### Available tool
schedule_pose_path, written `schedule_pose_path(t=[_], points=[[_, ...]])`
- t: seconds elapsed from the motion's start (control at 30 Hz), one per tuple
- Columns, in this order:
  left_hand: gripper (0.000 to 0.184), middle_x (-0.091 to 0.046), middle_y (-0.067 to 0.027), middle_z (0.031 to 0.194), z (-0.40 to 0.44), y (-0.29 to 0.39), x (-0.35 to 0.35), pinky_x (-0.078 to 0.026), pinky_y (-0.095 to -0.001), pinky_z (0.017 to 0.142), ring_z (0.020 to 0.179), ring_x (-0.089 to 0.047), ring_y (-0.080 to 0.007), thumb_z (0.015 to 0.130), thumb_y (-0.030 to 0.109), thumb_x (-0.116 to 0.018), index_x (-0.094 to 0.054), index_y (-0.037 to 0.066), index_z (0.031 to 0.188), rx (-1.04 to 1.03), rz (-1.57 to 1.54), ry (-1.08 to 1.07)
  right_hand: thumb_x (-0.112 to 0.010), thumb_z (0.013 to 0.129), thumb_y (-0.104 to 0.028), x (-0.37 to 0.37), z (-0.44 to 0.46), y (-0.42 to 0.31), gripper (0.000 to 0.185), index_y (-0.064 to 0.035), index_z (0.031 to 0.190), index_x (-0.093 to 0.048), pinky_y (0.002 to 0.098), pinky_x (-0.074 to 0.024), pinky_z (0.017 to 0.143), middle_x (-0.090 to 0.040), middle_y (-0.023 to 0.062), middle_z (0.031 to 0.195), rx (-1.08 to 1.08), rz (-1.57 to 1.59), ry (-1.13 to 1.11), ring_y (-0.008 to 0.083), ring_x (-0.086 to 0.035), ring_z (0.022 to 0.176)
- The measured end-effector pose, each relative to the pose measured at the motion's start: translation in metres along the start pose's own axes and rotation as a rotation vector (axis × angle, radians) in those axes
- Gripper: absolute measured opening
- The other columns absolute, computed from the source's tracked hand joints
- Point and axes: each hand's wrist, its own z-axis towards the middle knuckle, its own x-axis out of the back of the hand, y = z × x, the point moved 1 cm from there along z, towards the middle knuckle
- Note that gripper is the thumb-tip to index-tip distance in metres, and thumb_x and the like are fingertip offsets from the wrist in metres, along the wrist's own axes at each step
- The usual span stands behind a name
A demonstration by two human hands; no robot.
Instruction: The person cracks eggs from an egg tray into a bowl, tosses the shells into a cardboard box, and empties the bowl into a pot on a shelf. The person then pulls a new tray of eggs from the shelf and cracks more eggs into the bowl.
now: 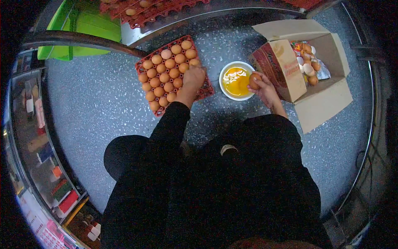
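Observation:
My right hand (265, 90) has its fingers wrapped round a brown egg (255, 80), held at the right rim of a white bowl (222, 86). Cracked-out egg (235, 79), yellow and shiny, lies in the bowl. My left hand (194, 79) reaches over the right side of a red egg tray (205, 92) holding many brown eggs (164, 77). Its fingers look curled downward, closed, close to an egg (194, 62) near the tray's right edge; whatever is under them is hidden.
Right of the bowl, an open cardboard box (286, 68) holds eggshells (307, 66) and wrappers. Stacked red trays (153, 12) with eggs stand at the back. A green container (87, 35) and a dark curved bar (91, 41) are at upper left; shelves (45, 137) line the left.

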Motion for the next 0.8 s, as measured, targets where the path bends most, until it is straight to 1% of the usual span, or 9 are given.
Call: schedule_pose_path(t=[0.2, 0.3, 0.37, 0.4, 0.47, 0.53, 0.67, 0.73, 0.8], points=[[0.023, -0.058, -0.0134, 0.091, -0.011, -0.001, 0.046, -0.047, -0.0364, 0.072, 0.085, -0.055, -0.0283, 0.073, 0.02, -0.051, -0.055, 0.007, 0.092, -0.075, 0.001, -0.064, -0.048, 0.082, -0.015, 0.013, -0.011, 0.0, 0.037, -0.0106, 0.118, -0.038, 0.0277, -0.0476, 0.069, -0.044, 0.0097, 0.111, -0.013, -0.061, 0.001, 0.021, -0.054, 0.085], [0.029, -0.059, -0.0141, 0.088, -0.006, -0.006, 0.048, -0.047, -0.0354, 0.071, 0.082, -0.057, -0.0267, 0.072, 0.026, -0.051, -0.054, 0.007, 0.095, 0.174, -0.446, -0.137, -0.048, 0.082, -0.014, 0.022, -0.008, 0.009, 0.039, -0.0114, 0.12, -0.036, 0.0289, -0.047, 0.071, -0.042, 0.0099, 0.113, 0.032, -0.083, 0.008, 0.0212, -0.054, 0.087], [0.031, -0.059, -0.0119, 0.083, 0.004, -0.007, 0.029, -0.048, -0.0317, 0.063, 0.073, -0.058, -0.0222, 0.075, 0.029, -0.047, -0.053, 0.008, 0.097, -0.006, -0.929, 0.14, -0.048, 0.082, -0.014, 0.025, 0.001, 0.016, 0.041, -0.0113, 0.12, -0.035, 0.0295, -0.0468, 0.071, -0.042, 0.0102, 0.113, 0.068, -0.087, -0.004, 0.0211, -0.054, 0.088], [0.031, -0.059, -0.0119, 0.083, 0.009, -0.002, 0.023, -0.048, -0.0317, 0.063, 0.073, -0.058, -0.0222, 0.075, 0.029, -0.047, -0.053, 0.008, 0.097, -0.005, -0.931, 0.142, -0.047, 0.082, -0.013, 0.024, 0.006, 0.02, 0.041, -0.0095, 0.121, -0.034, 0.0307, -0.0448, 0.075, -0.042, 0.0104, 0.114, 0.167, -0.085, -0.01, 0.0221, -0.052, 0.091], [0.032, -0.055, -0.0076, 0.098, 0.016, 0.023, 0.021, -0.046, -0.0297, 0.069, 0.084, -0.055, -0.0203, 0.082, 0.027, -0.041, -0.05, 0.004, 0.103, -0.117, -1.318, -0.078, -0.047, 0.082, -0.012, 0.015, 0.01, 0.019, 0.041, -0.0078, 0.121, -0.033, 0.0318, -0.0428, 0.079, -0.041, 0.0106, 0.114, 0.27, -0.081, -0.019, 0.0231, -0.05, 0.095], [0.033, -0.052, -0.0061, 0.104, 0.017, 0.052, 0.015, -0.046, -0.0285, 0.07, 0.088, -0.054, -0.0187, 0.085, 0.026, -0.037, -0.048, 0.004, 0.107, -0.083, -1.672, -0.276, -0.049, 0.082, -0.019, 0.001, 0.008, 0.014, 0.042, -0.001, 0.117, -0.035, 0.0327, -0.0374, 0.086, -0.043, 0.0151, 0.113, 0.711, -0.699, 0.17, 0.0259, -0.045, 0.102], [0.033, -0.052, -0.0068, 0.102, 0.015, 0.091, 0.008, -0.048, -0.0279, 0.069, 0.087, -0.054, -0.0172, 0.087, 0.025, -0.034, -0.044, 0.007, 0.112, 0.148, -2.108, -0.545, -0.047, 0.081, -0.021, -0.014, 0.002, 0.01, 0.045, 0.0022, 0.117, -0.032, 0.0372, -0.0326, 0.09, -0.042, 0.0198, 0.111, 0.801, -0.954, 0.098, 0.0316, -0.042, 0.103], [0.034, -0.052, -0.0081, 0.102, 0.026, 0.099, -0.019, -0.049, -0.0284, 0.068, 0.087, -0.054, -0.0188, 0.088, 0.027, -0.032, -0.041, 0.007, 0.114, -0.015, -2.202, -0.593, -0.047, 0.08, -0.021, -0.017, 0.002, 0.008, 0.045, 0.0029, 0.116, -0.033, 0.0383, -0.0319, 0.09, -0.041, 0.0219, 0.109, 0.848, -1.038, 0.04, 0.0349, -0.04, 0.104], [0.032, -0.054, -0.004, 0.082, 0.029, 0.105, -0.026, -0.043, -0.0249, 0.043, 0.058, -0.052, -0.0135, 0.085, 0.035, -0.036, -0.047, 0.011, 0.105, 0.006, -2.258, -0.522, -0.048, 0.08, -0.017, -0.018, -0.002, 0.007, 0.044, 0.0027, 0.116, -0.033, 0.0372, -0.0315, 0.09, -0.041, 0.0209, 0.11, 0.887, -0.99, 0.111, 0.0337, -0.04, 0.104]])
